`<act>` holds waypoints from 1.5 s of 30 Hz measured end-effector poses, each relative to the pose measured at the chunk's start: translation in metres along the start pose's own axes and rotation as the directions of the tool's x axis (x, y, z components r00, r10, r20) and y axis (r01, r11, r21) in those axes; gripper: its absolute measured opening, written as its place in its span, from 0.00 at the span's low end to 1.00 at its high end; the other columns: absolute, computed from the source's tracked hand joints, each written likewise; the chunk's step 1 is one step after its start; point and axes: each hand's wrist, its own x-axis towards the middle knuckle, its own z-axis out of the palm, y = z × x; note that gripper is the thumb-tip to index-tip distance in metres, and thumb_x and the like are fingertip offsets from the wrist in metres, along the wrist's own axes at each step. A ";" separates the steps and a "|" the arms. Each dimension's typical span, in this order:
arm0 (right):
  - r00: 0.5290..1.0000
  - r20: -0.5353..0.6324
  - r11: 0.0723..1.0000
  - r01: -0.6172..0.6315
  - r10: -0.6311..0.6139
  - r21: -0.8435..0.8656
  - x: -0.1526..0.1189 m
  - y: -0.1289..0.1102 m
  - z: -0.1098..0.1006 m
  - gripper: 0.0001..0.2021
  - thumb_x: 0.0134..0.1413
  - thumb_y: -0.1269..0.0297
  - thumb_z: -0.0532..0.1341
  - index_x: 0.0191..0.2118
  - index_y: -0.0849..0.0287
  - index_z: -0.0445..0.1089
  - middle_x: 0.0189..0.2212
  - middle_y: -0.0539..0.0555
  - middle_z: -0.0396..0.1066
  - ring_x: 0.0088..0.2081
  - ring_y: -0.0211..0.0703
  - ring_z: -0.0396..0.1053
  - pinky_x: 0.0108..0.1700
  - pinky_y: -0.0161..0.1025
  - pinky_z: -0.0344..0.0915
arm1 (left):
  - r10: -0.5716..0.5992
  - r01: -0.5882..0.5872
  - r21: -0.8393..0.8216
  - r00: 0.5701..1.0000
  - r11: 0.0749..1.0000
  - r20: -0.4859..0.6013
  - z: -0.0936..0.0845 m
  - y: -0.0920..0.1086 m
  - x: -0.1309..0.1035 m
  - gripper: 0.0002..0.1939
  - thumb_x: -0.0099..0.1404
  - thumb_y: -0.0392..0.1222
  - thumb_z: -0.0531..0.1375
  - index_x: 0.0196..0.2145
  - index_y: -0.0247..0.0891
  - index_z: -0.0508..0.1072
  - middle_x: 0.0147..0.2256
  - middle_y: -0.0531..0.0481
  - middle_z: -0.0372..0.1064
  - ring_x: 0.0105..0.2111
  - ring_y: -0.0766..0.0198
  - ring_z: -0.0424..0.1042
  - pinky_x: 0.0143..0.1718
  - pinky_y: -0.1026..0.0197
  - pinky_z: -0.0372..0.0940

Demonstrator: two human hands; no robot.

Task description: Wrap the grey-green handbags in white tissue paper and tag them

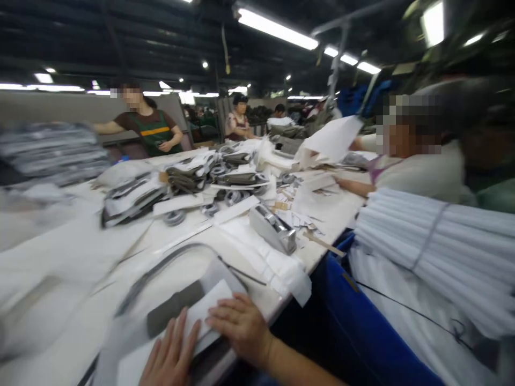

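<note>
At the near edge of the table, my left hand (173, 348) lies flat on a folded white sheet (209, 308), its fingers stretched and slightly apart. My right hand (243, 328) rests on the sheet's right end with its fingers extended and a little bent; its thumb is hidden. Under and behind the sheet is a pale grey item with a grey-green fabric panel (177, 305). A grey strap (161, 262) curves round its far side. The lower part of this item is cut off by the frame.
A tape dispenser (273, 228) stands on white plastic film (253, 249). Grey fabric goods (185, 179) and paper scraps lie beyond. At right are a bundle of white rolls (438, 246) and a blue bin (362, 321). Co-workers stand round the table (193, 236), one close at right.
</note>
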 end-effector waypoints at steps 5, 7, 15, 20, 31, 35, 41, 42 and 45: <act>0.994 0.104 0.993 0.016 -0.029 0.121 0.011 -0.003 -0.027 0.26 0.60 0.79 0.52 0.61 0.53 0.66 0.55 0.51 0.74 0.58 0.44 0.67 0.63 0.49 0.55 | -0.038 0.034 0.022 0.974 0.999 0.224 -0.043 0.022 0.011 0.37 0.63 0.24 0.50 0.69 0.38 0.51 0.68 0.40 0.52 0.67 0.46 0.51 0.63 0.44 0.57; 0.985 0.161 0.992 0.039 -0.059 0.122 0.011 0.002 -0.025 0.29 0.59 0.79 0.52 0.65 0.52 0.61 0.58 0.51 0.71 0.59 0.47 0.66 0.65 0.52 0.52 | -0.061 0.076 -0.056 0.971 0.996 0.232 -0.048 0.020 0.013 0.31 0.68 0.28 0.51 0.67 0.38 0.56 0.68 0.42 0.52 0.68 0.49 0.49 0.65 0.44 0.54; 0.956 0.248 0.986 0.138 -0.158 0.096 0.014 0.009 -0.032 0.31 0.63 0.69 0.55 0.70 0.51 0.52 0.60 0.52 0.69 0.59 0.54 0.66 0.64 0.56 0.54 | -0.129 0.164 -0.178 0.972 0.970 0.196 -0.062 0.024 0.022 0.22 0.69 0.32 0.55 0.60 0.36 0.65 0.62 0.41 0.63 0.64 0.50 0.59 0.60 0.47 0.61; 0.947 0.300 0.993 0.107 -0.116 0.047 0.021 -0.003 -0.038 0.32 0.60 0.73 0.55 0.69 0.52 0.53 0.60 0.52 0.68 0.60 0.55 0.65 0.65 0.58 0.51 | -0.101 0.119 -0.213 0.990 0.970 0.094 -0.059 0.018 0.018 0.19 0.71 0.33 0.53 0.58 0.36 0.67 0.59 0.43 0.68 0.62 0.49 0.63 0.60 0.48 0.64; 0.972 0.234 0.994 -0.028 0.001 0.110 0.017 -0.011 -0.039 0.25 0.62 0.75 0.54 0.64 0.54 0.62 0.59 0.52 0.70 0.62 0.44 0.63 0.67 0.51 0.51 | -0.120 0.124 -0.030 0.988 0.992 0.098 -0.036 0.031 0.005 0.37 0.62 0.23 0.51 0.67 0.41 0.58 0.67 0.45 0.54 0.65 0.44 0.56 0.62 0.43 0.60; 0.963 0.267 0.991 -0.009 -0.028 0.137 0.017 -0.006 -0.054 0.19 0.66 0.65 0.56 0.61 0.55 0.65 0.60 0.52 0.69 0.64 0.44 0.59 0.69 0.51 0.48 | -0.051 0.052 -0.019 0.997 0.998 0.052 -0.032 0.027 0.005 0.37 0.62 0.26 0.51 0.68 0.39 0.55 0.68 0.42 0.53 0.66 0.42 0.55 0.62 0.42 0.59; 0.900 0.339 0.907 0.124 -0.274 0.402 0.039 0.024 -0.086 0.14 0.68 0.62 0.56 0.53 0.58 0.72 0.54 0.53 0.74 0.58 0.41 0.68 0.64 0.42 0.58 | 0.038 -0.036 0.023 0.997 0.999 -0.066 -0.017 0.012 0.000 0.41 0.62 0.30 0.51 0.71 0.42 0.45 0.68 0.45 0.52 0.65 0.47 0.57 0.64 0.47 0.59; 0.884 0.368 0.871 0.084 -0.290 0.483 0.050 0.038 -0.096 0.13 0.67 0.61 0.57 0.51 0.58 0.74 0.52 0.54 0.76 0.55 0.40 0.71 0.61 0.38 0.62 | 0.055 -0.052 0.032 0.996 0.998 -0.076 -0.012 0.008 -0.001 0.41 0.62 0.30 0.52 0.71 0.43 0.44 0.68 0.46 0.53 0.65 0.47 0.58 0.64 0.48 0.58; 0.830 0.531 0.769 -0.226 -0.169 0.598 0.098 0.100 -0.132 0.14 0.63 0.55 0.61 0.45 0.57 0.79 0.42 0.54 0.80 0.44 0.40 0.77 0.50 0.34 0.70 | 0.122 -0.119 0.029 0.986 0.992 -0.115 0.004 -0.004 -0.004 0.42 0.62 0.32 0.53 0.71 0.46 0.45 0.66 0.49 0.57 0.65 0.50 0.58 0.65 0.52 0.56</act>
